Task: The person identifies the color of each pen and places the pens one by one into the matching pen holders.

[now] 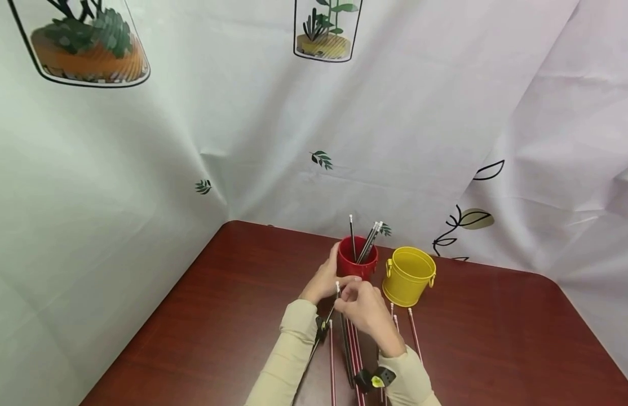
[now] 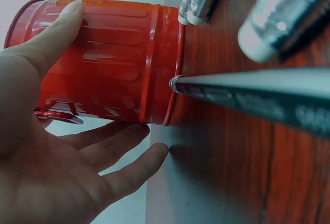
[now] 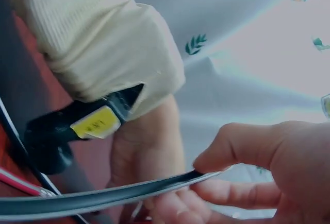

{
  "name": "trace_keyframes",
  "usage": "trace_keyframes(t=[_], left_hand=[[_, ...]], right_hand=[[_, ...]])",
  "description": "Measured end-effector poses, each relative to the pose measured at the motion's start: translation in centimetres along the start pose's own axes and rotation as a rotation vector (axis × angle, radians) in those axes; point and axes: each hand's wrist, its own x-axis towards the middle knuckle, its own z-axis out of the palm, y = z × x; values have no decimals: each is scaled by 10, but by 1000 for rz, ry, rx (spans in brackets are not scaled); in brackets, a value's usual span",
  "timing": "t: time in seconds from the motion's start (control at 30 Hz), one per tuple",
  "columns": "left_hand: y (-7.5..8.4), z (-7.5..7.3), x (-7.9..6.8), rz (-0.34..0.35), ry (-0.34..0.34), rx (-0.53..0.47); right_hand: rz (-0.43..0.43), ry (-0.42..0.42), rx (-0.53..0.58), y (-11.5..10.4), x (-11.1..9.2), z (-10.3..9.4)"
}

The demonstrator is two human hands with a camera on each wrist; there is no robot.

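My left hand (image 1: 324, 280) holds the red bucket (image 1: 358, 271) by its side, near the back of the table. In the left wrist view the thumb (image 2: 56, 36) lies along the bucket's wall, with the other fingers on the opposite side. Several dark pencils (image 1: 368, 245) stand in the bucket with their white eraser ends up. My right hand (image 1: 363, 307), just in front of the bucket, pinches a black pencil (image 3: 129, 195) between thumb and forefinger. The pencil's far end runs out of the right wrist view.
A yellow bucket (image 1: 406, 289) with ring handles stands right of the red one. Red pencils (image 1: 332, 361) and dark pencils lie on the brown table (image 1: 233, 327), under and around my forearms. A white printed cloth (image 1: 263, 124) hangs behind the table.
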Motion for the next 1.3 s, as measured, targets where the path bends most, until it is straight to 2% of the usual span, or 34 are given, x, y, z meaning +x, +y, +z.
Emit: trace_keyframes(t=[0.17, 0.3, 0.53, 0.77, 1.07, 1.3], left_hand=[[2, 2, 2, -32, 7, 54], [3, 2, 4, -68, 7, 49], [4, 1, 3, -66, 1, 29], [3, 2, 4, -87, -4, 3], [4, 1, 3, -83, -5, -16], [5, 2, 2, -93, -9, -21]], right_hand=[[-53, 108, 39, -1, 3, -11], [-81, 210, 86, -4, 9, -24], [-143, 366, 130, -16, 25, -49], [-189, 421, 130, -29, 40, -69], [-237, 518, 142, -37, 62, -85], [-233, 533, 133, -39, 71, -90]])
